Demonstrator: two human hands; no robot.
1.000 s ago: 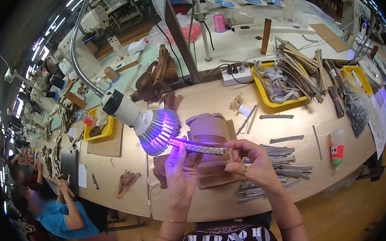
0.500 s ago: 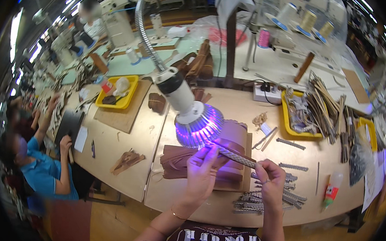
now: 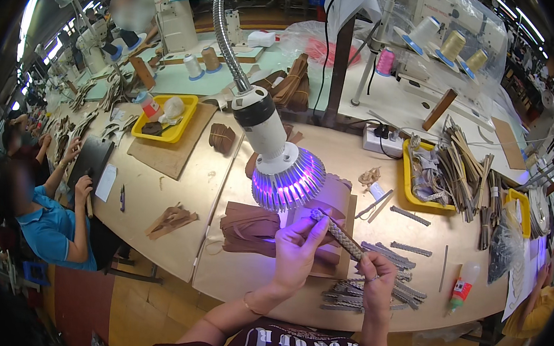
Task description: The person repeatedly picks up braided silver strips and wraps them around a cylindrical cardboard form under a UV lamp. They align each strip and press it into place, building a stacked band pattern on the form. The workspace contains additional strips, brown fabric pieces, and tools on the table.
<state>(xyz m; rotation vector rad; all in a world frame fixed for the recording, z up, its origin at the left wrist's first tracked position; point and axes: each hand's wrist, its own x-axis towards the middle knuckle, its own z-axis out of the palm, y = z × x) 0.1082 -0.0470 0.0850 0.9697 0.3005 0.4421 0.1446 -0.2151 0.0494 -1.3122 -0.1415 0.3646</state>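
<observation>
A grey braided strap (image 3: 345, 238) with a brown strip along its edge slants between my two hands, just below the lamp (image 3: 288, 177) that glows violet. My left hand (image 3: 298, 251) pinches its upper end, where the tip catches violet light. Lower down, my right hand (image 3: 376, 277) grips the other end between thumb and fingers. Beneath the left hand lie stacked brown strips (image 3: 248, 229) and a brown bundle. Several more braided straps (image 3: 348, 297) are heaped on the table beside the right hand.
A glue bottle (image 3: 464, 286) with a red label stands at the right. Yellow trays (image 3: 411, 200) hold scraps and bundled strips. The lamp's flexible metal neck (image 3: 226, 35) reaches down from above. A co-worker in a blue shirt (image 3: 57, 234) sits at the left.
The braided strap has tipped to a steeper slant, its right end lower. Its upper end, formerly by the lamp's rim, now shows in my left fingers. The whole view has shifted slightly.
</observation>
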